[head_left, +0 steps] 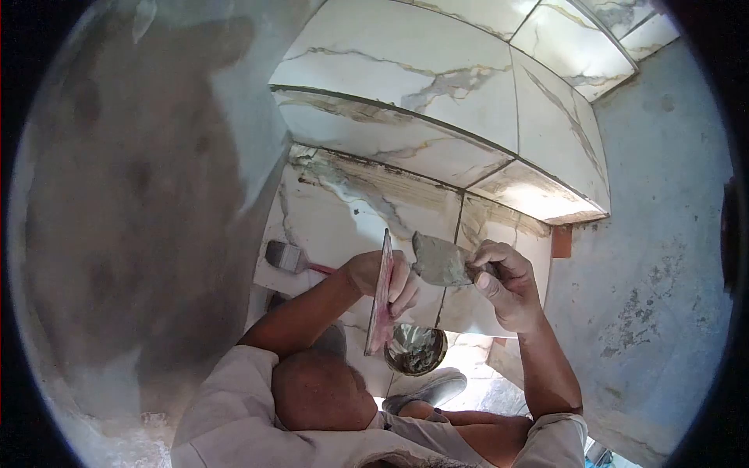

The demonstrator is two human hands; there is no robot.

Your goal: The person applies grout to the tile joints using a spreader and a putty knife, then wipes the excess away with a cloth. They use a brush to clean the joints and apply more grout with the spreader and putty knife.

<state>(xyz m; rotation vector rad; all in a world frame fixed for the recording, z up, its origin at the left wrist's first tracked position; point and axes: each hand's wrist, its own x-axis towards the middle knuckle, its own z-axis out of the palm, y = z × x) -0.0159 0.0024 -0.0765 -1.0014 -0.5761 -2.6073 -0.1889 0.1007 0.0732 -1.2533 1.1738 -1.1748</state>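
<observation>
My left hand (384,277) is closed round a thin, flat float (379,300) held upright and seen nearly edge-on. Its face is smeared with pinkish-grey residue. My right hand (509,282) grips a putty knife (442,260) by its short handle. The wide blade points left toward the float, coated with grey paste; a small gap seems to lie between the two tools. Below them sits a round bucket (416,349) with grey paste inside and on its walls. A paintbrush (289,256) with a red handle lies on the tiled step, left of my left hand.
Marble-patterned tiled steps (390,70) rise ahead, with dark joints and a smeared strip along the step. A plastered wall (133,195) with a dark patch stands left, a blue-grey wall (663,195) right. My shoe (429,390) is beside the bucket.
</observation>
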